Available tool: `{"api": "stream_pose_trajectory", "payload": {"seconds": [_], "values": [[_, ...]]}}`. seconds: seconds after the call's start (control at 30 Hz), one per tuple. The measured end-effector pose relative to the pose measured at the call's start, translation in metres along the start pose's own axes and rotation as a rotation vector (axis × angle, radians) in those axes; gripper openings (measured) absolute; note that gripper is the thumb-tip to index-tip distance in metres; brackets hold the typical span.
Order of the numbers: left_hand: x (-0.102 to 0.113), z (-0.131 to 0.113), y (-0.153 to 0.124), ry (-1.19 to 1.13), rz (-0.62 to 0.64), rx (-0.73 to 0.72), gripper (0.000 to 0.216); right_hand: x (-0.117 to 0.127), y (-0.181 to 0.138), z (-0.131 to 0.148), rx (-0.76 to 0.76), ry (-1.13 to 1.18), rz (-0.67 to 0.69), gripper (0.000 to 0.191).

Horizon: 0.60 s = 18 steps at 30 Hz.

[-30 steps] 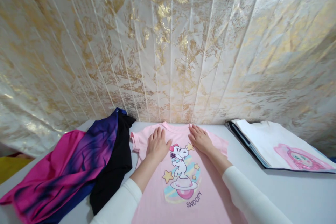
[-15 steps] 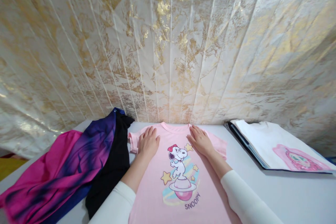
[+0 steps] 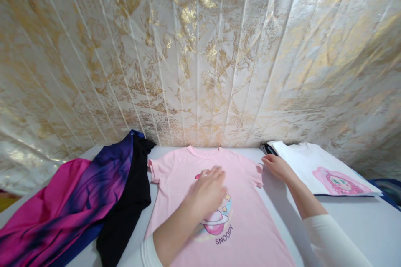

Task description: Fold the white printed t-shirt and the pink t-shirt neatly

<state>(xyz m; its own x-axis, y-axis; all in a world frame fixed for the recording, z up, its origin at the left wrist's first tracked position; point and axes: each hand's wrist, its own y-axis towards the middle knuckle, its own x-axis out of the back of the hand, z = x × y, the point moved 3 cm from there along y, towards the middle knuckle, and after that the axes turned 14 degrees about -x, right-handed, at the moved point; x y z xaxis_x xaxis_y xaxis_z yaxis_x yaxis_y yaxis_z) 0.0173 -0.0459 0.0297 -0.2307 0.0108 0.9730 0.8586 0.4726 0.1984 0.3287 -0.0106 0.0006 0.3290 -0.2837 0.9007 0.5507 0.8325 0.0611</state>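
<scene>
A pink short-sleeved T-shirt (image 3: 247, 212) lies spread front up, neckline toward the wall, with a cartoon dog print and the word SNOOPY. Over the print is my left hand (image 3: 208, 190), somewhat blurred, fingers stretched out and holding nothing; it hides most of the dog. Whether it touches the cloth I cannot tell. Just beyond the edge of the shirt's right sleeve (image 3: 252, 171) is my right hand (image 3: 278, 168). Its fingers are loosely bent and near the sleeve, and I see no cloth between them. The thumb is hidden.
Loose pink, purple and black clothes (image 3: 103, 187) lie heaped at the left. On the right is a stack of folded garments, a white printed shirt (image 3: 300, 158) on top. All rest on a white table (image 3: 354, 221) against a gold-patterned covered wall (image 3: 200, 58).
Both hands have left the shirt's shoulders. My left hand has moved right and nearer, over the print; my right hand has shifted right, past the sleeve edge. The view has turned slightly right.
</scene>
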Motion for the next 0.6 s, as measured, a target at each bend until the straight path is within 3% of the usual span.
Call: {"api": "stream_pose_trajectory", "payload": {"seconds": [0.1,0.17,0.33,0.6], "values": [[-0.017,-0.05,0.017,-0.072,0.084,-0.144,0.046,-0.002,-0.003,-0.013,-0.059,-0.032,0.023,0.036],[-0.03,-0.066,0.026,-0.121,0.089,-0.14,0.057,-0.009,-0.007,-0.01,-0.047,-0.019,0.025,0.037],[-0.051,-0.069,0.031,-0.279,0.017,-0.1,0.073,-0.024,-0.009,0.007,0.043,0.063,0.027,0.02],[-0.05,-0.071,0.025,-0.326,-0.014,-0.193,0.07,-0.029,-0.005,0.009,0.011,0.149,-0.095,0.015]]}}
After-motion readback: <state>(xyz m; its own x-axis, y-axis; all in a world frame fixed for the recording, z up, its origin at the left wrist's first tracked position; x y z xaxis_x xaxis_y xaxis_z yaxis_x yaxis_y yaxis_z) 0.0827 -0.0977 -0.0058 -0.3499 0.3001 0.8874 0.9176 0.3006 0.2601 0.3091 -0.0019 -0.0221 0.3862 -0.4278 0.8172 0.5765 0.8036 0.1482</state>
